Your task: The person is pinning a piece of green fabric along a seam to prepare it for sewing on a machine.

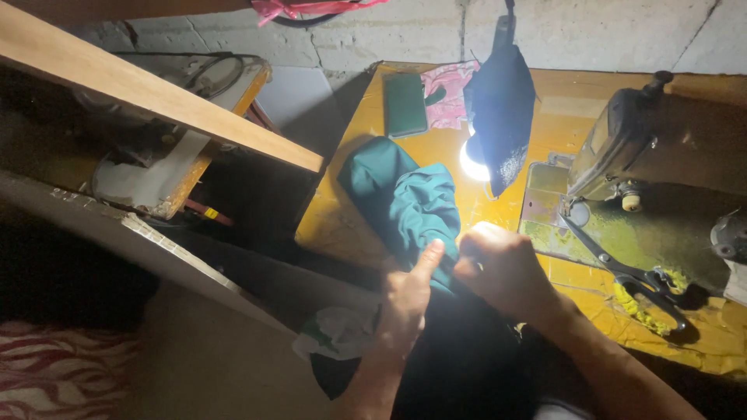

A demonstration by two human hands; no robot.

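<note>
Left hand (406, 299) low centre of the frame, thumb raised, fingers curled into the teal cloth (408, 204); grip closed on the cloth's near end. Right hand (502, 268) just beside it, to the right, fisted and brightly lit; grip looks closed on the same cloth, though what lies inside the fist stays hidden.

Teal cloth bunched and folded, running from mid-frame down to both hands, resting on the yellow worktop (560, 117) and hanging over its near edge into shadow.

Small bare bulb (471, 162) glowing just right of the cloth, partly covered by a dark blue rag (502, 117) hanging from above.

Sewing machine (622, 144) at right of the frame, dusty, standing on the worktop. Black-handled scissors (634, 278) lying flat below it, right of the right hand, apart from it.

Dark green phone (405, 103) flat near the top centre, pink cloth (451, 93) touching its right side.

Wooden plank (156, 97) slanting across the upper left, cluttered shelf in shadow beneath it. Red-and-white striped fabric (58, 369) in the lower left corner. White crumpled scrap (338, 330) just left of the left wrist.
</note>
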